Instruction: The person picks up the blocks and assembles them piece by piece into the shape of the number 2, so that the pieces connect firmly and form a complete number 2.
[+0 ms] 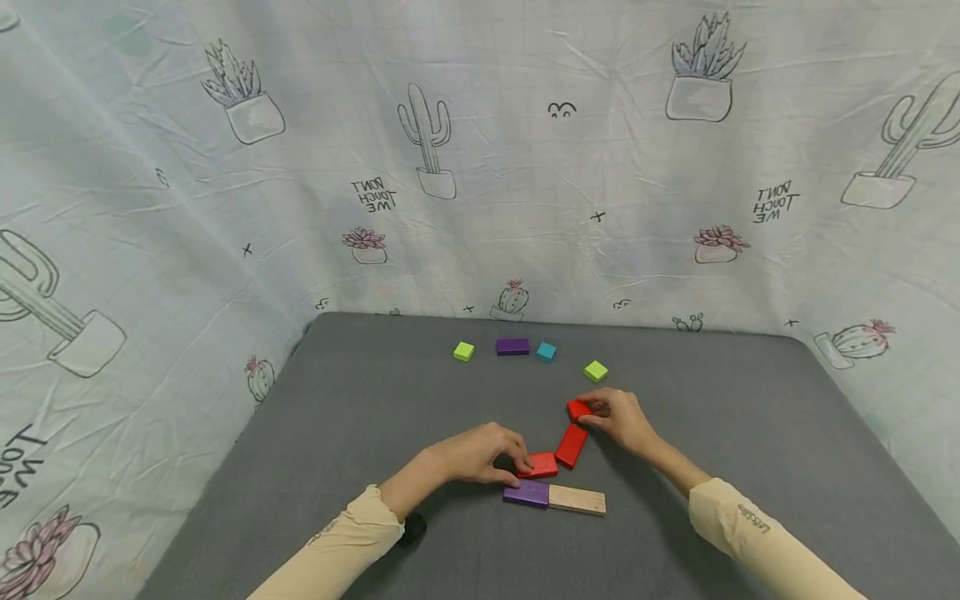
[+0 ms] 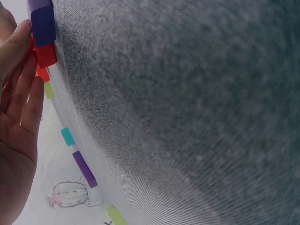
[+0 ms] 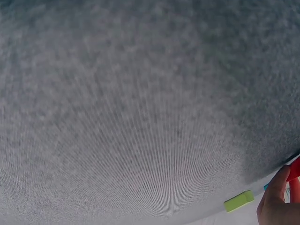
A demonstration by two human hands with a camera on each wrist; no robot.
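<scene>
While the left hand (image 1: 480,454) pinches a flat red block (image 1: 542,465) lying just behind the purple block (image 1: 527,493) and its pale wooden neighbour (image 1: 576,499), the right hand (image 1: 621,417) grips a small red block (image 1: 577,409) at the far end of a slanted red block (image 1: 572,445), all on the grey table (image 1: 750,417). The step looks like lining up the reds (an arc, seemingly). Next, I judge, each piece needs nudging end to end without disturbing the middle one.

Makeshift recording booth, cactus-print bedsheet (image 1: 480,167) backdrop draped around grey felt table (image 1: 750,433), toy blocks (image 1: 513,347)
</scene>
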